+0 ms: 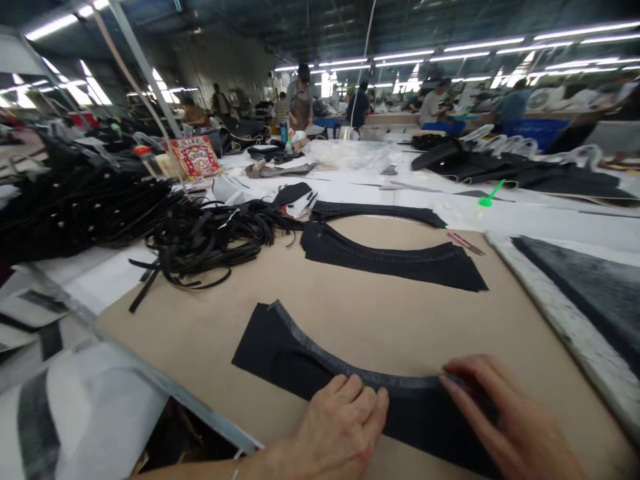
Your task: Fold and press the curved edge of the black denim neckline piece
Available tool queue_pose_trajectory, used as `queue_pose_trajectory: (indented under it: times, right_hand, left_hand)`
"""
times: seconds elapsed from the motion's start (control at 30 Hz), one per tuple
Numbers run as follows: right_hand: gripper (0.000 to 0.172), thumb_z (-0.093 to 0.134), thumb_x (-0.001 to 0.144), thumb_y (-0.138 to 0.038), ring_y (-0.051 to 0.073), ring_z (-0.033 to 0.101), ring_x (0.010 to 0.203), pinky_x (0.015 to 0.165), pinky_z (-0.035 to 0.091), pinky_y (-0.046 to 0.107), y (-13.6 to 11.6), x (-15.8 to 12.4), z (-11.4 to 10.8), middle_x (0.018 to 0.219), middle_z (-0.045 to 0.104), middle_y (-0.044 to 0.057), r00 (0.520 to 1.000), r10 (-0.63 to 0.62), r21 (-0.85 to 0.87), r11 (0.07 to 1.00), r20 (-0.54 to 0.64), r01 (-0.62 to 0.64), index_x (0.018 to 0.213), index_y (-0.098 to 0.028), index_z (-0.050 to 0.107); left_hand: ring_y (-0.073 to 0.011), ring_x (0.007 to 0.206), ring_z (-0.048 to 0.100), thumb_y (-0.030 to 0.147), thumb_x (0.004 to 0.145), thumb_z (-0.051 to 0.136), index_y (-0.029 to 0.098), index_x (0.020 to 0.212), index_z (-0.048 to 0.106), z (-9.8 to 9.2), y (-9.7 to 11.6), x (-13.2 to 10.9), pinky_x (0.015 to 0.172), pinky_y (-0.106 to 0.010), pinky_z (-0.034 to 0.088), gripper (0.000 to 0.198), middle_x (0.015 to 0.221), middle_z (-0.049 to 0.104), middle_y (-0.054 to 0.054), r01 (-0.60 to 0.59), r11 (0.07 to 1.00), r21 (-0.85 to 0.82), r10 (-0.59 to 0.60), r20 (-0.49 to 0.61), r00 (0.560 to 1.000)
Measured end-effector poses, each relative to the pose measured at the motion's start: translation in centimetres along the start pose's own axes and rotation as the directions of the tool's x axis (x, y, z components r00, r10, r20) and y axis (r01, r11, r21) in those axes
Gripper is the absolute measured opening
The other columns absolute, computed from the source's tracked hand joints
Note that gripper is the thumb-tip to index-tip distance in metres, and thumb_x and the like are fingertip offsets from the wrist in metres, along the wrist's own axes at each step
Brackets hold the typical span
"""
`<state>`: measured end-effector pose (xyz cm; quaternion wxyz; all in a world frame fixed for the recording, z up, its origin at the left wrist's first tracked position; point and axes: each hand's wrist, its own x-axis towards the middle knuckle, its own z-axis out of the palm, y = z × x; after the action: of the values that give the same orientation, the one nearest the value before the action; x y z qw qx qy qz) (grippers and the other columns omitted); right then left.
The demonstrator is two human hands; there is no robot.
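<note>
A black curved fabric piece with a folded grey edge lies on the brown board close to me. My left hand rests flat on it, fingers together and pressing its curved edge. My right hand lies on the same piece at the right, fingertips on the folded edge, fingers stretched out. Neither hand grips anything.
More black curved pieces lie further up the board. A tangle of black straps sits at the left. A stone slab with a dark sheet is at the right. A green tool and small scissors lie beyond. People work at far tables.
</note>
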<state>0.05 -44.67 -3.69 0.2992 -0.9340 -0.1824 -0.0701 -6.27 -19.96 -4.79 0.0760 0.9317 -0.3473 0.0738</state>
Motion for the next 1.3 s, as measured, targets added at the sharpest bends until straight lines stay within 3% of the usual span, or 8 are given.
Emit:
queue_pose_trajectory:
  times: [0.13,0.3,0.4,0.57,0.67,0.8,1.0,1.3]
  right_hand:
    - [0.019,0.039,0.095,-0.021,0.013,0.063,0.089,0.080,0.051,0.020,-5.0,-0.2,3.1,0.096,0.063,0.003,0.920,-0.358,0.194,0.925,0.160,0.326,0.101,-0.024,0.056]
    - [0.029,0.038,0.094,-0.011,0.013,0.060,0.098,0.088,0.051,0.023,-5.4,-0.6,5.5,0.105,0.061,0.006,0.891,-0.414,0.094,0.910,0.184,0.403,0.114,-0.021,0.056]
    - [0.037,0.039,0.091,-0.008,0.016,0.060,0.097,0.085,0.053,0.028,-5.0,-0.9,5.4,0.107,0.060,0.007,0.873,-0.438,0.007,0.894,0.213,0.447,0.122,-0.022,0.054]
    - [0.049,0.038,0.084,-0.002,0.019,0.059,0.091,0.081,0.054,0.035,-5.1,-0.8,5.6,0.104,0.058,0.009,0.857,-0.458,-0.083,0.869,0.235,0.487,0.126,-0.023,0.055]
    - [0.052,0.038,0.082,-0.001,0.019,0.058,0.090,0.078,0.054,0.033,-5.1,-0.6,5.7,0.103,0.056,0.010,0.848,-0.474,-0.070,0.862,0.237,0.502,0.126,-0.023,0.056]
    - [0.050,0.038,0.081,-0.001,0.018,0.058,0.086,0.074,0.054,0.031,-5.2,-0.3,5.5,0.098,0.056,0.009,0.836,-0.478,-0.045,0.861,0.270,0.507,0.123,-0.021,0.058]
    - [0.052,0.039,0.080,0.000,0.018,0.059,0.087,0.076,0.054,0.030,-5.3,0.2,5.1,0.100,0.056,0.010,0.822,-0.482,-0.033,0.857,0.302,0.514,0.123,-0.020,0.058]
    - [0.050,0.039,0.078,0.000,0.017,0.061,0.085,0.074,0.056,0.028,-5.2,0.3,4.9,0.097,0.057,0.010,0.804,-0.528,-0.047,0.828,0.273,0.559,0.120,-0.019,0.060]
  left_hand:
    - [-0.0226,0.099,0.057,0.019,0.089,0.049,0.008,0.124,0.050,-0.1,-0.2,-0.9,0.088,-0.030,0.047,0.037,0.105,0.064,-0.010,0.070,0.982,-0.176,-0.083,-0.070,0.994]
    - [-0.0207,0.100,0.054,0.009,0.088,0.043,0.022,0.113,0.057,-3.3,-2.8,-2.5,0.088,-0.034,0.043,0.032,0.113,0.059,-0.007,0.325,0.881,-0.344,-0.392,-0.144,0.909]
    - [-0.0225,0.100,0.052,0.009,0.083,0.053,0.025,0.104,0.059,-4.8,-5.2,-2.8,0.087,-0.038,0.039,0.027,0.106,0.060,-0.003,0.546,0.778,-0.310,-0.570,0.015,0.821]
    - [-0.0199,0.091,0.051,0.007,0.080,0.051,0.020,0.077,0.055,-5.7,-6.9,-2.2,0.080,-0.035,0.035,0.014,0.089,0.060,-0.001,0.567,0.779,-0.269,-0.553,0.133,0.822]
    - [-0.0189,0.091,0.052,0.012,0.078,0.056,0.022,0.089,0.058,-6.2,-7.3,-2.0,0.083,-0.033,0.035,0.015,0.090,0.061,0.001,0.565,0.735,-0.374,-0.542,0.177,0.822]
    - [-0.0221,0.098,0.052,0.035,0.081,0.061,0.028,0.102,0.063,-6.3,-8.6,-2.2,0.086,-0.032,0.035,0.023,0.095,0.064,0.002,0.650,0.606,-0.458,-0.562,0.332,0.758]
    - [-0.0207,0.094,0.054,0.018,0.073,0.057,0.025,0.088,0.066,-5.4,-10.1,-1.9,0.088,-0.034,0.032,0.019,0.089,0.065,0.003,0.700,0.608,-0.376,-0.624,0.319,0.713]
    - [-0.0176,0.084,0.055,0.015,0.071,0.055,0.021,0.080,0.060,-4.8,-10.0,-1.3,0.088,-0.038,0.028,0.011,0.082,0.065,0.003,0.665,0.662,-0.345,-0.609,0.268,0.746]
